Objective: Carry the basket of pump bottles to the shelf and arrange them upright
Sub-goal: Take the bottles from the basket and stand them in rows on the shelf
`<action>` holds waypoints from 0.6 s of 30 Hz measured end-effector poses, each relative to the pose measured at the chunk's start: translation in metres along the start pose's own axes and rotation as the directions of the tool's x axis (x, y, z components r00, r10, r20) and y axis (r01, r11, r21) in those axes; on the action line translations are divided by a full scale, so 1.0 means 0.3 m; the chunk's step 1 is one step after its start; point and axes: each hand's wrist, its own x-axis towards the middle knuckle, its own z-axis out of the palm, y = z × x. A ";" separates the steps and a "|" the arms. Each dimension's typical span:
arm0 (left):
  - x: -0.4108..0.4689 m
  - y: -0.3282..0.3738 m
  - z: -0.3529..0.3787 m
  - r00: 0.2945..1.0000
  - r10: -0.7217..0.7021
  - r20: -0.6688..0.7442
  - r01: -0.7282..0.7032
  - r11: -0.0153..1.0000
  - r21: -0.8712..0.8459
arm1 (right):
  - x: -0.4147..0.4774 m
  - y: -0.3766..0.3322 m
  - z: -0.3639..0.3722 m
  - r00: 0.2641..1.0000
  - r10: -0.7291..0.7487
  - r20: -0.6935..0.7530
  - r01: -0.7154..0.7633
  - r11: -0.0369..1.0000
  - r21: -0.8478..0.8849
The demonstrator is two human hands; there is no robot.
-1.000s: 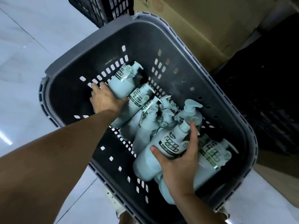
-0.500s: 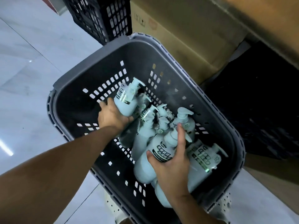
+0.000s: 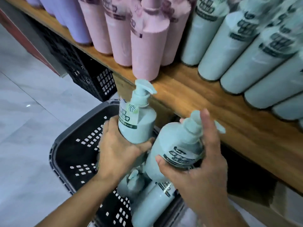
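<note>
left hand (image 3: 118, 153) fingers clamped on upright pale-green plastic pump bottle (image 3: 136, 122) | right hand (image 3: 199, 163) fingers wrapped round tilted second one (image 3: 176, 149) | both lifted above dark perforated plastic basket (image 3: 73, 145), likely for wooden shelf (image 3: 196, 95)

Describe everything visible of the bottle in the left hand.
The pale green pump bottle looks like matte plastic, with a matching pump head at top and a dark-banded printed label. It is held roughly upright above the grey basket, just below the wooden shelf edge. The left hand cups its base and lower side.
</note>
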 end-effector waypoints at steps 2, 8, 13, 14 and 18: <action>0.030 0.151 -0.005 0.997 0.080 0.001 -0.080 0.995 -0.061 | 0.088 -0.035 -0.113 0.999 -0.030 -0.034 0.031 0.999 0.032; 0.098 0.479 0.083 0.956 0.263 -0.129 -0.276 0.957 -0.087 | 0.306 -0.035 -0.351 0.987 -0.133 -0.093 0.130 0.991 -0.038; 0.150 0.603 0.204 0.940 0.300 -0.161 -0.314 0.946 -0.073 | 0.385 0.035 -0.428 0.977 -0.164 -0.133 0.155 0.985 -0.075; 0.160 0.615 0.230 0.939 0.301 -0.168 -0.317 0.945 -0.079 | 0.402 0.055 -0.435 0.976 -0.172 -0.135 0.162 0.983 -0.082; 0.192 0.626 0.335 0.942 0.285 -0.177 -0.302 0.950 -0.082 | 0.450 0.128 -0.448 0.974 -0.185 -0.131 0.165 0.975 -0.149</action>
